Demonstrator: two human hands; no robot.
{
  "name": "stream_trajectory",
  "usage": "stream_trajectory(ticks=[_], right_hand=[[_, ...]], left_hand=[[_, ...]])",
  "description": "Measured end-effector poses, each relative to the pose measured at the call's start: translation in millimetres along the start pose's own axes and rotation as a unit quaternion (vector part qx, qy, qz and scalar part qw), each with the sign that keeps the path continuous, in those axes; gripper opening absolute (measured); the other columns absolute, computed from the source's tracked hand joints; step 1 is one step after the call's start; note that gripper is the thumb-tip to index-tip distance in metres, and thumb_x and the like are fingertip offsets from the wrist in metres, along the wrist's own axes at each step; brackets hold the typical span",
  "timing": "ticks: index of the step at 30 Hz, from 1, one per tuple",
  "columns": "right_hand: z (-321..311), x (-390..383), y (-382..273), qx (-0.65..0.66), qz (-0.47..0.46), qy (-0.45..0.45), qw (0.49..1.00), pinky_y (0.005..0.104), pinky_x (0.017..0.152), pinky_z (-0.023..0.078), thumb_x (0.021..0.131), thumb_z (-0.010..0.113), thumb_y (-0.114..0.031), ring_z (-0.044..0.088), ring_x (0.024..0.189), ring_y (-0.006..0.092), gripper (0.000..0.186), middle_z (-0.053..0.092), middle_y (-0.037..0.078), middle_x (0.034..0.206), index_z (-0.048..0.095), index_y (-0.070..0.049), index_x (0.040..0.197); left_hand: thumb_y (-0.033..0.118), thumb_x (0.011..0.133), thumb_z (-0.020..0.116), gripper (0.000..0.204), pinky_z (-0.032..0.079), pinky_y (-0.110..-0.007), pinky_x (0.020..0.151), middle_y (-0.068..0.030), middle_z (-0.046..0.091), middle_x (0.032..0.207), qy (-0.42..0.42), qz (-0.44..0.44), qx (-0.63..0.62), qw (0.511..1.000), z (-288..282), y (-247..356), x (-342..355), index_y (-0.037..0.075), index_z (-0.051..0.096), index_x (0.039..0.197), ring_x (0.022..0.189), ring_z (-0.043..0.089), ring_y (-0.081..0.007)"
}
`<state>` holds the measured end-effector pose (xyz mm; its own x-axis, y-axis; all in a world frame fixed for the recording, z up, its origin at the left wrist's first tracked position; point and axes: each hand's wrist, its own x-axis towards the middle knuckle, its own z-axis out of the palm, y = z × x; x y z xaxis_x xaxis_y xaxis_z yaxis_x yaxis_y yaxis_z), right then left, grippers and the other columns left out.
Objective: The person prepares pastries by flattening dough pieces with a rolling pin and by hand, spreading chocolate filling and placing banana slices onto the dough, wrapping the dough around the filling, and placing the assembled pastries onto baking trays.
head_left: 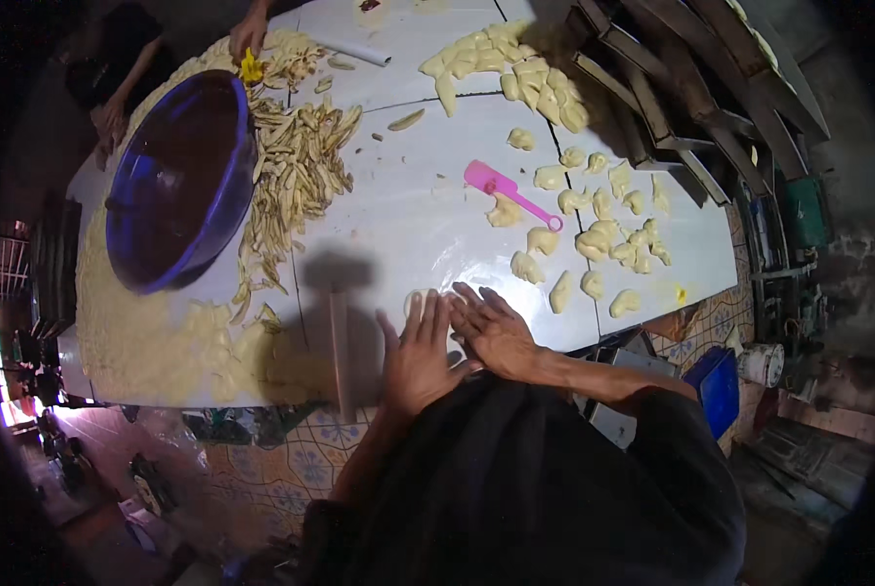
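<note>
My left hand (420,359) and my right hand (501,337) lie side by side, palms down, at the near edge of the white table. Both have their fingers stretched out flat. A thin, pale patch shows around the left fingertips; whatever lies under the palms is hidden. Just left of my left hand, a slim wooden stick (339,342) juts over the table edge. Ahead and to the right are loose lumps of pale dough (527,267), and a pink scoop (513,193) lies by one of them.
A big purple basin (181,186) stands at the left, beside a heap of long brownish-yellow pieces (300,166). Pale powder (154,342) covers the left end. Another person's hand (250,34) holds something yellow (251,66). Stacked trays (672,88) occupy the far right; more dough (545,88) lies beside them.
</note>
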<state>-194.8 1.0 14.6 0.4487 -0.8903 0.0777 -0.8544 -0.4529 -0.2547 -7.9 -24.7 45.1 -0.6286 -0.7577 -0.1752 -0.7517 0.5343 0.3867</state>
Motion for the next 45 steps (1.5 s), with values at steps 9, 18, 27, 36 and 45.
stream_trajectory(ticks=[9,18,27,36,45], right_hand=[[-0.2,-18.7,19.4,-0.036,0.025,0.034,0.998,0.0518,0.112,0.037,0.096,0.059,-0.025,0.038,0.145,0.0306,0.046,0.052,0.010,0.148,0.055,-0.004,0.137],[-36.1,-20.9,-14.1,0.195,-0.053,0.110,0.973,0.0431,0.086,0.054,0.086,0.074,-0.025,0.063,0.114,0.0333,0.054,0.062,0.020,0.128,0.056,-0.005,0.133],[13.7,27.9,32.5,0.011,0.054,0.142,0.988,0.0519,0.113,0.035,0.096,0.061,-0.031,0.038,0.143,0.0337,0.036,0.054,0.012,0.144,0.068,-0.004,0.119],[2.7,83.5,75.5,-0.050,0.153,0.139,0.977,0.0596,0.117,0.022,0.102,0.045,-0.039,0.031,0.147,0.0345,0.042,0.038,0.016,0.157,0.066,-0.016,0.131],[-2.4,39.3,71.4,0.078,0.106,0.124,0.984,0.0438,0.086,0.049,0.082,0.073,-0.014,0.059,0.106,0.0339,0.038,0.062,0.015,0.113,0.064,-0.004,0.117]], left_hand=[[0.009,0.093,0.060,0.046,0.036,-0.050,0.110,-0.0202,0.059,0.132,0.418,-0.114,0.142,0.890,38.3,-66.9,-80.0,-0.001,0.051,0.137,0.124,0.054,-0.0373],[-0.001,0.080,0.067,0.037,0.049,-0.046,0.089,-0.0151,0.068,0.101,0.148,0.069,-0.020,0.986,-4.9,-10.0,-30.8,0.001,0.064,0.117,0.099,0.065,-0.0339],[0.024,0.094,0.064,0.056,0.025,-0.063,0.115,-0.0199,0.042,0.153,0.223,-0.013,0.078,0.972,16.0,-46.4,40.3,0.004,0.049,0.145,0.147,0.031,-0.0396],[0.039,0.102,0.045,0.065,0.019,-0.074,0.111,-0.0197,0.027,0.162,0.269,-0.118,0.229,0.928,3.9,-75.3,145.5,0.008,0.029,0.157,0.148,0.024,-0.0435],[0.008,0.091,0.065,0.039,0.045,-0.043,0.102,-0.0187,0.059,0.132,0.245,0.012,-0.110,0.963,3.1,-116.8,75.7,-0.001,0.060,0.128,0.119,0.057,-0.0358]])
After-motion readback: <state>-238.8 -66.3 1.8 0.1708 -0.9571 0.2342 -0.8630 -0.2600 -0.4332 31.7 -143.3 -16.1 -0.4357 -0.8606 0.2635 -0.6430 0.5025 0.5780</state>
